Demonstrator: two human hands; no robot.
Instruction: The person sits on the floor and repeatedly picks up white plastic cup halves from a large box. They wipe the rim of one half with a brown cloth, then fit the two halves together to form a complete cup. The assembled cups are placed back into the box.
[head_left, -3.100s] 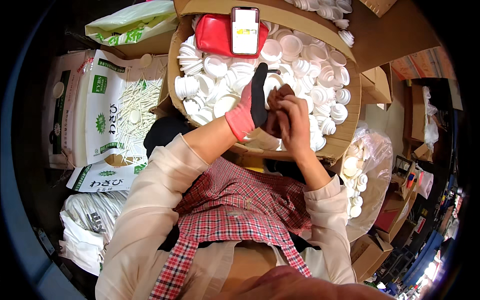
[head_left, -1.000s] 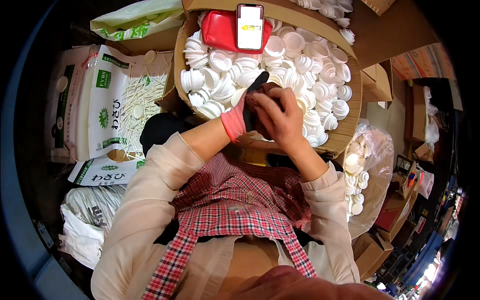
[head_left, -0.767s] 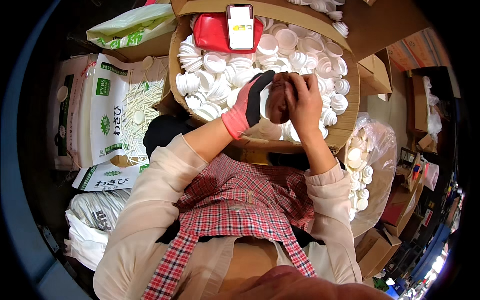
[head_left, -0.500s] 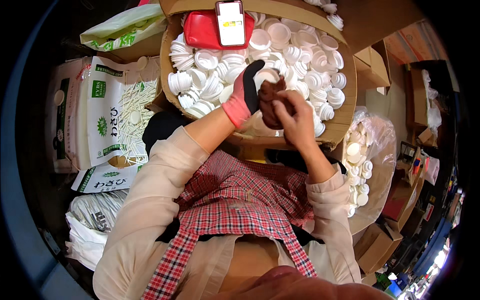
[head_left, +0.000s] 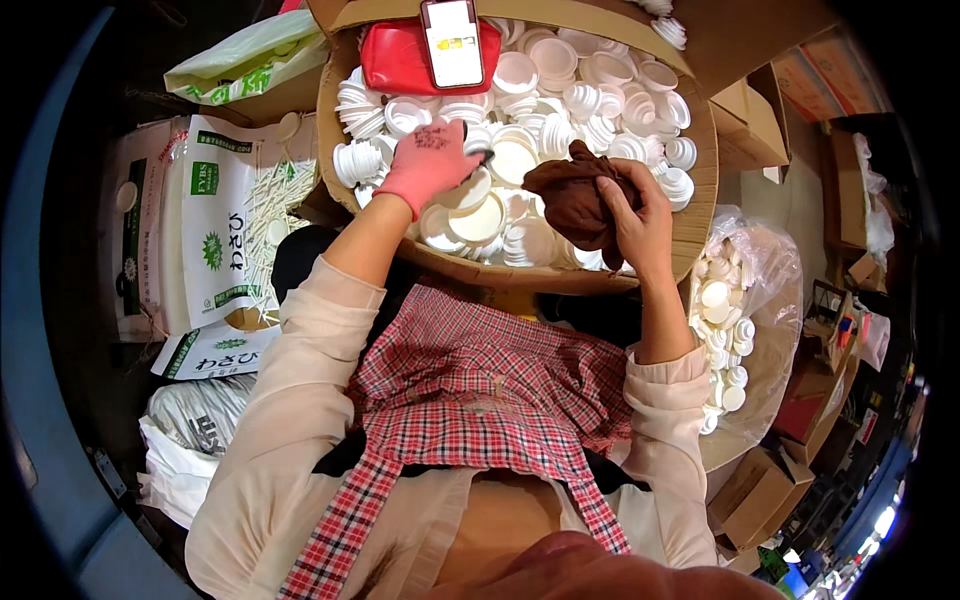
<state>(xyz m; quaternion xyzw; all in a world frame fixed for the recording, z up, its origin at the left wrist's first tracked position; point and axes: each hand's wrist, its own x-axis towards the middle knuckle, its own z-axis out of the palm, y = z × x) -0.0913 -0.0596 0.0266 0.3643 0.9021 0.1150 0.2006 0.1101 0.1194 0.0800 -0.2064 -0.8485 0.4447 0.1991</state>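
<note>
My left hand [head_left: 432, 163], in a pink glove with black fingertips, is low over a heap of white round plastic lids [head_left: 515, 160] at the heap's left side. Thumb and forefinger stand apart, and the other fingertips are hidden. Just under the palm lies a flat lid [head_left: 474, 190]. My bare right hand [head_left: 640, 212] grips a bunched dark brown cloth [head_left: 578, 200] over the right side of the heap, thumb pressed on top of it.
The lids fill a cardboard box [head_left: 704, 170]. A red pouch [head_left: 395, 62] and a phone [head_left: 452, 45] lie at its far edge. On the left, thin white sticks [head_left: 275, 195] rest on a printed sack [head_left: 215, 160]. To the right stands a clear plastic bag [head_left: 770, 270] with more lids.
My hands have parted. The left has moved left and down to the lids, palm now turned downward. The right has shifted right with the brown cloth, which is now spread wider.
</note>
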